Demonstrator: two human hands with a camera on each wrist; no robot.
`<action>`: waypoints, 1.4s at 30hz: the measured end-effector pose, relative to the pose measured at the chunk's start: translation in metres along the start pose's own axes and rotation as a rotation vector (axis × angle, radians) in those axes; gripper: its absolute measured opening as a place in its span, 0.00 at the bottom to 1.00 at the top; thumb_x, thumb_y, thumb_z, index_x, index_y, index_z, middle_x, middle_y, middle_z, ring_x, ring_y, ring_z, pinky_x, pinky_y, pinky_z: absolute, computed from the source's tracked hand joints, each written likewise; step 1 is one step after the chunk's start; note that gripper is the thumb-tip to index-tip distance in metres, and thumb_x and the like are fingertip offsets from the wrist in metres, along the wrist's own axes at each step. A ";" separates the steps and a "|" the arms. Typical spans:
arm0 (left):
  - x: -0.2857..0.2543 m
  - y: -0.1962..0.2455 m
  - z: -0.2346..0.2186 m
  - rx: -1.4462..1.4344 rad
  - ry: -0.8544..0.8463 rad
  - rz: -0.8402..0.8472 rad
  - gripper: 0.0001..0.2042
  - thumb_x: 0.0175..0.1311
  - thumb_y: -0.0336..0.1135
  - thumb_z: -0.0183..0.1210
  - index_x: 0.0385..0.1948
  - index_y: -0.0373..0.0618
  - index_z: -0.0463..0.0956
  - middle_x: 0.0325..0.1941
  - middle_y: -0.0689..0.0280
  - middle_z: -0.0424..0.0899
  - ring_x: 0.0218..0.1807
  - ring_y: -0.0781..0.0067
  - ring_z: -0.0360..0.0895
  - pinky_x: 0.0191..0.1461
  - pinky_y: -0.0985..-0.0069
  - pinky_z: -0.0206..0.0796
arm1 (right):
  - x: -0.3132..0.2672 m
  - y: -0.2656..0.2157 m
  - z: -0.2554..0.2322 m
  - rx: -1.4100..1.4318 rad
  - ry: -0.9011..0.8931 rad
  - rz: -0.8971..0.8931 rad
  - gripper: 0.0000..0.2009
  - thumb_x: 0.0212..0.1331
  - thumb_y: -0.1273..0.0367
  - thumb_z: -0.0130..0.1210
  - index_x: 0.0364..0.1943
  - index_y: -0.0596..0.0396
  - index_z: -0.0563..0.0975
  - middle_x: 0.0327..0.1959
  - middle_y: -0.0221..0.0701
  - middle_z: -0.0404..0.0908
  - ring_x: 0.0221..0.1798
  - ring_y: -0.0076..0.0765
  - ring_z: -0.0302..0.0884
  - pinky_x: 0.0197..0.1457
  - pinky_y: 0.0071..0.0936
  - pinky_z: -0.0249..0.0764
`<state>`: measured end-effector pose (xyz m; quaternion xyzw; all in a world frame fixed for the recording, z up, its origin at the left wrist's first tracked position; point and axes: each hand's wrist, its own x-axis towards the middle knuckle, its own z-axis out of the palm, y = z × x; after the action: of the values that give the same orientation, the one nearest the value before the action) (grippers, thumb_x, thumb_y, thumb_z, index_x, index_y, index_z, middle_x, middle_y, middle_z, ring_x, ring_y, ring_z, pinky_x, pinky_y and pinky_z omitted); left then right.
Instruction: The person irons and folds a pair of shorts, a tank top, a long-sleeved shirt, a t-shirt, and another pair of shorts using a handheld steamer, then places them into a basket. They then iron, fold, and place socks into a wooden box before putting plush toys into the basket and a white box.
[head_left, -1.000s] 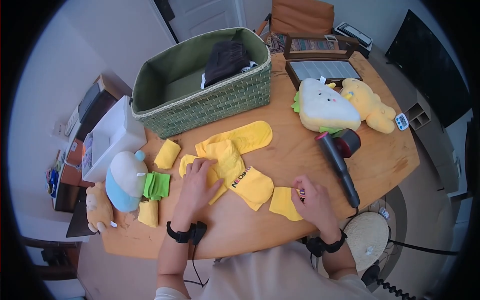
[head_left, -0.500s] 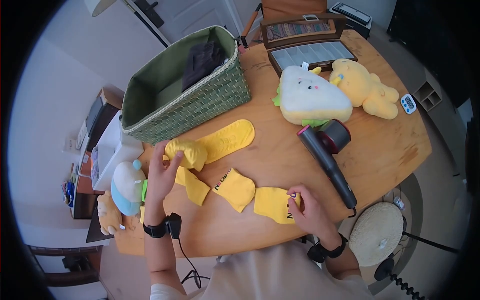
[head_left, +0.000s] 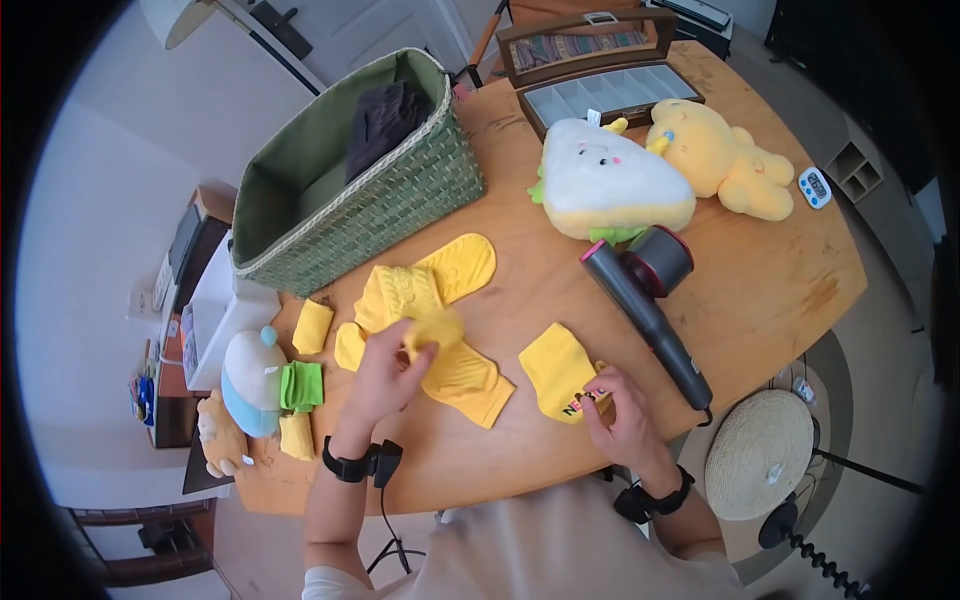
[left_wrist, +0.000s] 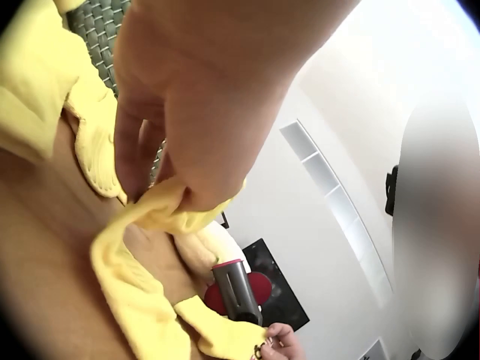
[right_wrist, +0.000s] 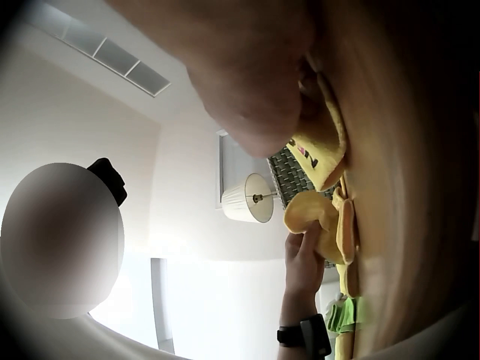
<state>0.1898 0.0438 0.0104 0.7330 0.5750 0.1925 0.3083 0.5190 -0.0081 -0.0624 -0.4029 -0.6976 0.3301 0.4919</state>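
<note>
Left fingers pinch a bunched yellow sock over the others; motion blur, so probably just one layer. Right fingers grip the lettered sock by its printed end, on the surface. Risk: a loose pinch could drop my bunched one, or its trailing fabric could drag the pile. Versus earlier: left hand's moved inward, uncovering the small yellow bundle.

Socks yellow, dark lettering; basket green, woven; hair dryer grey, magenta-trimmed.
</note>
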 end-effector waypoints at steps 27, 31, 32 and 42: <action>-0.068 -0.012 -0.011 0.394 0.095 -0.177 0.18 0.56 0.39 0.70 0.46 0.45 0.76 0.45 0.59 0.80 0.49 0.53 0.80 0.51 0.60 0.75 | 0.008 -0.017 0.002 -0.288 -0.202 0.091 0.28 0.51 0.71 0.70 0.59 0.55 0.74 0.54 0.44 0.74 0.54 0.57 0.77 0.56 0.44 0.75; -0.072 -0.021 -0.013 0.366 0.139 -0.211 0.14 0.57 0.36 0.68 0.42 0.44 0.76 0.41 0.58 0.82 0.45 0.51 0.81 0.49 0.59 0.75 | 0.016 -0.039 0.003 -0.439 -0.300 0.142 0.31 0.49 0.68 0.72 0.61 0.53 0.75 0.64 0.43 0.67 0.61 0.56 0.72 0.60 0.43 0.74; -0.074 -0.022 -0.014 0.344 0.126 -0.232 0.13 0.57 0.35 0.67 0.41 0.44 0.76 0.40 0.57 0.82 0.44 0.51 0.81 0.48 0.58 0.75 | 0.017 -0.042 0.004 -0.477 -0.315 0.192 0.32 0.49 0.69 0.72 0.62 0.53 0.74 0.66 0.44 0.65 0.63 0.57 0.70 0.62 0.43 0.73; -0.100 0.024 -0.011 -0.437 -0.157 0.198 0.12 0.75 0.38 0.51 0.49 0.40 0.71 0.38 0.57 0.78 0.40 0.60 0.78 0.44 0.64 0.70 | 0.029 -0.036 0.030 -0.607 -0.251 0.231 0.19 0.49 0.81 0.58 0.48 0.59 0.72 0.63 0.49 0.65 0.65 0.60 0.69 0.64 0.41 0.72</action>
<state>0.1740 -0.0536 0.0417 0.7146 0.4193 0.2840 0.4827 0.4761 -0.0010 -0.0285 -0.5634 -0.7689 0.2080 0.2194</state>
